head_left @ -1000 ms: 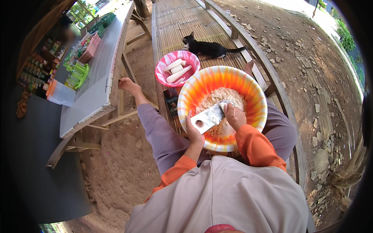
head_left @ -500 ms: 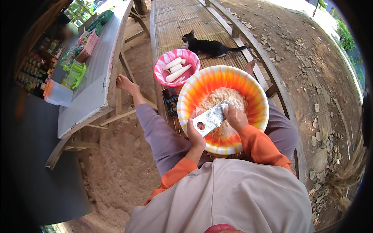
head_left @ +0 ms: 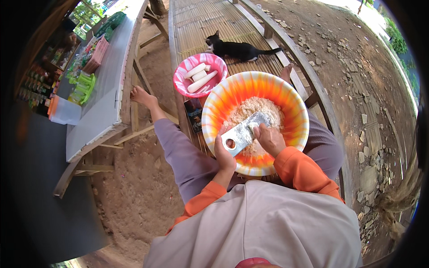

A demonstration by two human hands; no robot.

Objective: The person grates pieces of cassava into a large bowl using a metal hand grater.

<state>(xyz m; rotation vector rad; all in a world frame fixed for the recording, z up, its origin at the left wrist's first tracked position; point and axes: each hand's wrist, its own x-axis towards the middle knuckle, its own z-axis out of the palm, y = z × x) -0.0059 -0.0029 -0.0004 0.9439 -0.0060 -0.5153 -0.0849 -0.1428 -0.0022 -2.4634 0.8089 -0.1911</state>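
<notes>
My left hand (head_left: 224, 154) grips the handle end of a flat metal grater (head_left: 241, 135), beside its round hole. The grater slants up and to the right over a large orange, yellow and white basin (head_left: 212, 100) between my legs. My right hand (head_left: 271, 140) is closed at the grater's right side, on a small white root piece mostly hidden by the fingers. Pale, moist shreds (head_left: 259, 107) are heaped in the basin, and some cling to the grater. Beyond it, a pink and white bowl (head_left: 179, 83) holds several peeled white roots (head_left: 203, 83).
A black and white cat (head_left: 237, 50) is on the bamboo bench (head_left: 201, 20) behind the bowls. A dark box (head_left: 193, 115) lies beside the basin. Left stands a table (head_left: 100, 116) with a pink basket (head_left: 96, 56), a green rack (head_left: 84, 87) and a plastic container (head_left: 65, 110). A wooden rail (head_left: 328, 105) runs along the right.
My right hand has shifted slightly down and left along the grater, showing more of its upper end. My left hand keeps its hold. The whole view has shifted slightly.
</notes>
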